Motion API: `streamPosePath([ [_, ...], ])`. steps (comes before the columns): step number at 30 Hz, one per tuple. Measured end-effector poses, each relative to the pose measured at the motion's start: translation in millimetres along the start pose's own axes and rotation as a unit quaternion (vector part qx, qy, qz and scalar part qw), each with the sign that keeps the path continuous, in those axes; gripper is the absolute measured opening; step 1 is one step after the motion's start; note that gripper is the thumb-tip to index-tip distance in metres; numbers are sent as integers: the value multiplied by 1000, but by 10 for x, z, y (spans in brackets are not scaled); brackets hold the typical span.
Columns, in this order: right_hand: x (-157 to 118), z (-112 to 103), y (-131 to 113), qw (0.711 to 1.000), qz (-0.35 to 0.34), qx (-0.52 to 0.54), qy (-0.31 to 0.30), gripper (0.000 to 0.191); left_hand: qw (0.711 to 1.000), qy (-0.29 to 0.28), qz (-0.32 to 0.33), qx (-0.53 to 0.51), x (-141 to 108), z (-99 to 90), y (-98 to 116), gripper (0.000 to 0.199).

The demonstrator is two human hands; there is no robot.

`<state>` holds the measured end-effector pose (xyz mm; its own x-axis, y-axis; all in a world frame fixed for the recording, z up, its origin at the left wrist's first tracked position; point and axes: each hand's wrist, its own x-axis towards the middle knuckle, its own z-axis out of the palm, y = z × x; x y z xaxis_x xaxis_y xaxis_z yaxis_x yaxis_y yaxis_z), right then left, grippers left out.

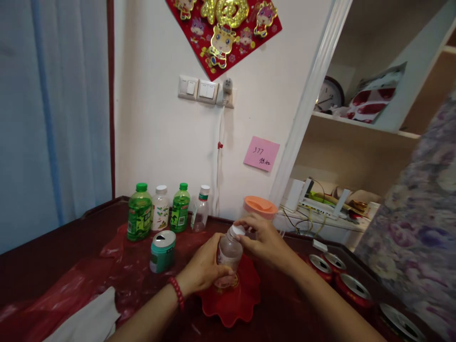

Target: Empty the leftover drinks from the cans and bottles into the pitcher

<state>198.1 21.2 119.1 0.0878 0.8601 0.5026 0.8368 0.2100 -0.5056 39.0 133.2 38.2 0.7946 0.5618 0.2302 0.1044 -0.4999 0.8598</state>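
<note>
A clear plastic bottle [230,251] with a white cap [236,231] is upright over a red scalloped dish [231,306]. Wrapped round the bottle's body from the left is my left hand [204,268], with a red bead bracelet on its wrist. The fingers and thumb of my right hand [261,237] close on the cap at the top. Part of the bottle's lower side is covered by my left thumb. Whether its base touches the dish I cannot tell.
Behind stand a large green bottle [139,216], a white-capped bottle [160,211], a smaller green bottle [180,209] and a clear bottle [200,213]. A teal can [163,254] is at left; several red cans [352,289] at right. An orange container [261,207] stands by the wall, a white cloth [89,320] front left.
</note>
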Motion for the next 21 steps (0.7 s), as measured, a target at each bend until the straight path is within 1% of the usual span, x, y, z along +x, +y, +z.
streamPosePath([
  [5, 67, 20, 23, 999, 3, -11, -30, 23, 1000, 1, 15, 14, -1, -8, -10, 55],
  [9, 97, 4, 10, 998, 9, -26, -47, 22, 1000, -1, 13, 16, -12, -18, 15, 54],
  [13, 112, 35, 13, 998, 17, -54, -41, 15, 1000, -1, 13, 16, -16, -18, 14, 53],
  [16, 104, 39, -1, 996, 25, -87, -26, 17, 1000, 1, 28, 12, -4, -10, -23, 54],
  [18, 92, 15, -33, 995, 18, -97, -25, 17, 999, 4, 33, 9, 6, -4, -49, 56],
  [21, 76, -22, -89, 995, -8, -85, -47, 20, 999, 3, 32, 13, 14, 2, -68, 56],
])
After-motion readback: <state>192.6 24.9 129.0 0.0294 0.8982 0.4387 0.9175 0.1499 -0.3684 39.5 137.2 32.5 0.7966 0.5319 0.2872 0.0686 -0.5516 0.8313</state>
